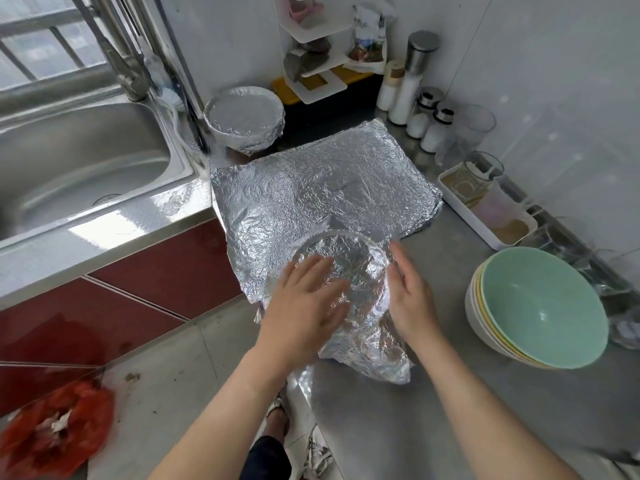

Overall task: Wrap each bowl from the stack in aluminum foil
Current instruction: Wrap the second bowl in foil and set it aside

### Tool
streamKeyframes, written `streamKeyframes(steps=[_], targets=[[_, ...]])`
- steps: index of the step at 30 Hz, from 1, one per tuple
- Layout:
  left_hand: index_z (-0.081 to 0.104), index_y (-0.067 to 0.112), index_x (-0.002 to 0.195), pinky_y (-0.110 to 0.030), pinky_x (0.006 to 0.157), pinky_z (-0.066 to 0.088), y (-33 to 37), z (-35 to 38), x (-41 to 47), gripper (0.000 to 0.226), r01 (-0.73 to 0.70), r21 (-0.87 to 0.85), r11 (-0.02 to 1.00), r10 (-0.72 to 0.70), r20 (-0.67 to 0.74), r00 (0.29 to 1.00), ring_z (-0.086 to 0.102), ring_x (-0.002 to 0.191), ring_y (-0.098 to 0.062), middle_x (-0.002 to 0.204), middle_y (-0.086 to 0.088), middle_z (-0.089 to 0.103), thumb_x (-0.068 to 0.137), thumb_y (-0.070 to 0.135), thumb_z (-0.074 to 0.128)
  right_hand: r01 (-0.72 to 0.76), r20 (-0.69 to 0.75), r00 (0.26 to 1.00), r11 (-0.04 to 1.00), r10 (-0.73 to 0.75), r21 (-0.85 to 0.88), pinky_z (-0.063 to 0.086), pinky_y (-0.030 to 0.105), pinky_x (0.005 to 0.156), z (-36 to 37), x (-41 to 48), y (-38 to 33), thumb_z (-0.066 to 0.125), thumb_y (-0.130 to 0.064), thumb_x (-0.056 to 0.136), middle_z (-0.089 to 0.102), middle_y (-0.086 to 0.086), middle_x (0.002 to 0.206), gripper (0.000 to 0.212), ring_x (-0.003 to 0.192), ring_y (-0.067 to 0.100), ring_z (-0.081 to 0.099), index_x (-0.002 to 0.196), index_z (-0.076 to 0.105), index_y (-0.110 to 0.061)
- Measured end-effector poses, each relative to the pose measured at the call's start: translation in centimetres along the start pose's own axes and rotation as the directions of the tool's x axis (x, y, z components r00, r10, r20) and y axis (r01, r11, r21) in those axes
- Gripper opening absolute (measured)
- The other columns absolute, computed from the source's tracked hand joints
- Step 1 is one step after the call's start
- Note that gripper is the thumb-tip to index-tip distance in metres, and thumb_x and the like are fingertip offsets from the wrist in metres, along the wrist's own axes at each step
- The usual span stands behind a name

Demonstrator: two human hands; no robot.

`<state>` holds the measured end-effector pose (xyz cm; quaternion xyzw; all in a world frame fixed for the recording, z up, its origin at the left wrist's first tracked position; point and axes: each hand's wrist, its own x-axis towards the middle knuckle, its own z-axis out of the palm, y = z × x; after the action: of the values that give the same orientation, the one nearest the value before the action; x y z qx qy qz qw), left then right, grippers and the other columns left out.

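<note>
Both palms unclenched: the left hand [308,299] pressed foil [311,188] onto the bowl [349,268], the right hand [410,292] lay against its side, likely moulding the wrap. The bowl sat at the near edge of the counter [433,393], stack [540,306] waiting beside.

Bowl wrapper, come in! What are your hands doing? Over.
Left hand flat on round silver foil-covered bowl; right hand open at its side. Stack of unwrapped bowls, mint-green on top, waits. Nothing blocking.

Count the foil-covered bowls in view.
2. One foil-covered bowl sits at the back beside the sink; the second bowl lies under the left hand and right hand, partly wrapped. None appears hidden.
</note>
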<state>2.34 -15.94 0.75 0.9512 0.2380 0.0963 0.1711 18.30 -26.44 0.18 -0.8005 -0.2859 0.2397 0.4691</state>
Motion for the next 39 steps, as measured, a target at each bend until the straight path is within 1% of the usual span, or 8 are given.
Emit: streamKeyframes(steps=[4, 7, 16, 23, 27, 30, 35, 39], targets=[[0.048, 0.039, 0.139, -0.056, 0.119, 0.011, 1.6, 1.8, 0.2, 0.058, 0.006, 0.135, 0.991, -0.022, 0.117, 0.993, 0.023, 0.148, -0.021, 0.158, 0.002, 0.031, 0.091, 0.068, 0.034, -0.083, 0.041, 0.996, 0.992, 0.079, 0.098, 0.023, 0.01, 0.106, 1.6, -0.2, 1.5, 0.034, -0.024, 0.105, 0.029, -0.007, 0.156, 0.047, 0.137, -0.002, 0.028, 0.151, 0.029, -0.021], [0.049, 0.037, 0.138, -0.062, 0.116, 0.017, 1.7, 2.4, -0.1, 0.061, 0.031, 0.17, 0.985, -0.047, 0.092, 0.995, 0.028, 0.146, -0.021, 0.155, 0.0, 0.037, 0.09, 0.07, 0.035, -0.079, 0.037, 0.997, 0.99, 0.075, 0.119, 0.022, 0.001, 0.1, 1.9, 0.0, 1.5, 0.032, -0.024, 0.105, 0.029, -0.008, 0.156, 0.046, 0.13, -0.013, 0.027, 0.151, 0.028, -0.023], [0.046, 0.032, 0.144, -0.054, 0.117, 0.022, 2.8, 4.3, -0.4, 0.059, -0.022, 0.2, 0.979, 0.035, -0.061, 0.998, 0.036, 0.142, -0.024, 0.151, -0.006, 0.043, 0.094, 0.062, 0.036, -0.013, 0.018, 1.0, 0.998, 0.014, -0.054, 0.014, -0.006, 0.099, -1.2, -2.6, 1.7, 0.043, -0.011, 0.102, 0.032, -0.002, 0.154, 0.046, 0.135, -0.002, 0.026, 0.148, 0.036, -0.012], [0.054, 0.027, 0.136, -0.053, 0.108, 0.037, 5.5, 5.5, 0.7, 0.054, 0.168, 0.127, 0.978, -0.142, -0.192, 0.971, 0.049, 0.132, -0.027, 0.144, -0.007, 0.051, 0.093, 0.055, 0.04, -0.146, 0.166, 0.978, 0.981, 0.123, 0.13, 0.029, -0.004, 0.091, -1.8, -3.8, 2.7, 0.052, -0.006, 0.098, 0.046, -0.028, 0.128, 0.052, 0.109, -0.027, 0.044, 0.139, 0.036, -0.034], [0.065, 0.024, 0.112, -0.044, 0.091, 0.047, 5.9, 5.6, 1.1, 0.039, 0.182, 0.099, 0.978, -0.154, -0.244, 0.957, 0.057, 0.114, -0.029, 0.131, -0.006, 0.059, 0.089, 0.051, 0.05, -0.243, 0.258, 0.95, 0.938, 0.178, 0.247, 0.031, 0.017, 0.108, -2.7, -3.3, 3.8, 0.052, -0.007, 0.098, 0.047, -0.026, 0.135, 0.058, 0.122, -0.017, 0.043, 0.135, 0.034, -0.047], [0.063, 0.022, 0.084, -0.038, 0.074, 0.04, 6.1, 5.9, 1.4, 0.027, 0.18, 0.144, 0.973, -0.132, -0.292, 0.947, 0.057, 0.089, -0.026, 0.1, -0.002, 0.062, 0.084, 0.047, 0.053, -0.226, 0.296, 0.94, 0.959, 0.168, 0.172, 0.034, 0.008, 0.1, -2.9, -3.8, 3.9, 0.054, 0.0, 0.094, 0.05, -0.025, 0.134, 0.064, 0.119, -0.017, 0.046, 0.129, 0.038, -0.051], [0.057, 0.021, 0.073, -0.037, 0.066, 0.039, 6.6, 5.8, 2.0, 0.024, 0.178, 0.135, 0.975, -0.14, -0.252, 0.958, 0.054, 0.074, -0.024, 0.076, 0.002, 0.056, 0.082, 0.043, 0.054, -0.07, 0.115, 0.991, 0.997, 0.068, 0.013, 0.028, -0.005, 0.09, -1.6, -4.9, 4.6, 0.065, 0.002, 0.087, 0.042, -0.014, 0.14, 0.059, 0.112, -0.031, 0.038, 0.139, 0.047, -0.019], [0.055, 0.023, 0.072, -0.037, 0.067, 0.038, 6.9, 5.5, 2.5, 0.025, 0.205, 0.128, 0.97, -0.179, -0.191, 0.965, 0.055, 0.073, -0.023, 0.074, 0.005, 0.058, 0.083, 0.044, 0.056, 0.009, -0.053, 0.999, 0.999, -0.012, -0.053, 0.041, 0.013, 0.098, -0.5, -5.0, 5.3, 0.069, -0.002, 0.082, 0.058, -0.017, 0.126, 0.053, 0.116, 0.003, 0.057, 0.132, 0.059, -0.016]])
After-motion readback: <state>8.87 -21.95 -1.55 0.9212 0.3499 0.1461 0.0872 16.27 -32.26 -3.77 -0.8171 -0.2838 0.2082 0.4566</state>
